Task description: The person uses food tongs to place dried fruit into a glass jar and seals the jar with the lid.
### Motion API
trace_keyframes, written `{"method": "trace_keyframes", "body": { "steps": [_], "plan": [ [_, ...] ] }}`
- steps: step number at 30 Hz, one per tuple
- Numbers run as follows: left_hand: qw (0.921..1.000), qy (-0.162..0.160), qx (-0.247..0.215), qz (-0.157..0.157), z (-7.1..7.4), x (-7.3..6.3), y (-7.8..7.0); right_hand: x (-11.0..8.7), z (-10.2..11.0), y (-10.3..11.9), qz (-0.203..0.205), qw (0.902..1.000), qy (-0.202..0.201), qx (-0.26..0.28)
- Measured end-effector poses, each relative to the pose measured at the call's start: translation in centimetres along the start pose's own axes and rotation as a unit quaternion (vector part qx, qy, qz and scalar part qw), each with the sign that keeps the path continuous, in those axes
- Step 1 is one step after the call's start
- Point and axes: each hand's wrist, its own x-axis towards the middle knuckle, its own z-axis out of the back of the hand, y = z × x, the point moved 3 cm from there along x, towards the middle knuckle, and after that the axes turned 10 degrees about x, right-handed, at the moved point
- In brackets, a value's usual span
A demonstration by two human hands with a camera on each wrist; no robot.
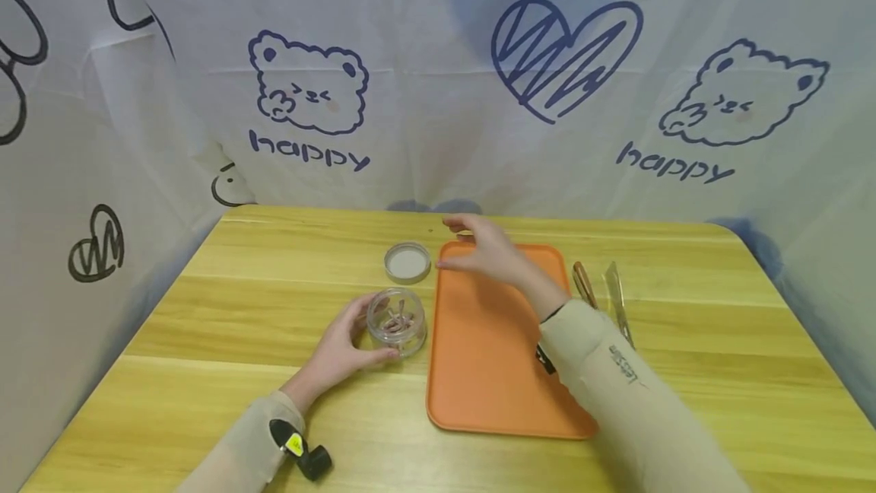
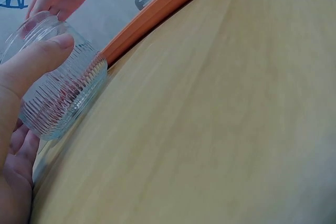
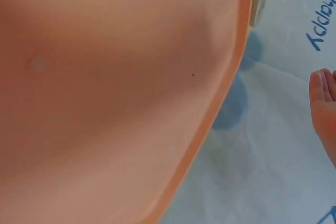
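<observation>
A ribbed clear glass jar point(image 1: 397, 335) without its lid stands upright on the table, left of the orange tray point(image 1: 489, 371). My left hand point(image 1: 338, 348) holds it from the left, thumb on the near side and fingers round the far side. Small reddish-brown pieces point(image 2: 65, 98) lie inside the jar; their kind cannot be made out. Just behind the jar sits a round lid point(image 1: 407, 262) with a pale middle. Over the tray's far left corner hovers my right hand point(image 1: 489, 251), fingers apart and holding nothing, its thumb close to the lid.
Right of the tray lie a brown-handled utensil point(image 1: 584, 284) and a long shiny utensil point(image 1: 619, 303), both partly behind the right sleeve point(image 1: 616, 371). A cloth point(image 1: 431, 97) with bear and heart drawings hangs along the table's far edge.
</observation>
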Motion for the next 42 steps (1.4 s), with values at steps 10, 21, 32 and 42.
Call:
{"method": "trace_keyframes", "body": {
  "steps": [10,21,32,42],
  "plan": [
    [0.9999,0.002,0.005,0.009,0.0,-0.1,0.0,3.1,-3.0,-1.4,-0.056,0.9952,0.067,-0.044],
    [0.9997,-0.001,0.012,0.023,-0.1,-0.1,-0.3,5.0,-5.7,-3.7,-0.084,0.9827,0.086,-0.141],
    [0.9954,-0.014,0.087,0.037,-0.9,0.1,-0.6,5.4,-7.0,-3.9,-0.086,0.9789,0.067,-0.173],
    [0.9934,-0.032,0.092,0.061,-1.0,0.2,-1.0,4.2,-5.8,-3.3,-0.053,0.9911,0.029,-0.118]
  ]
}}
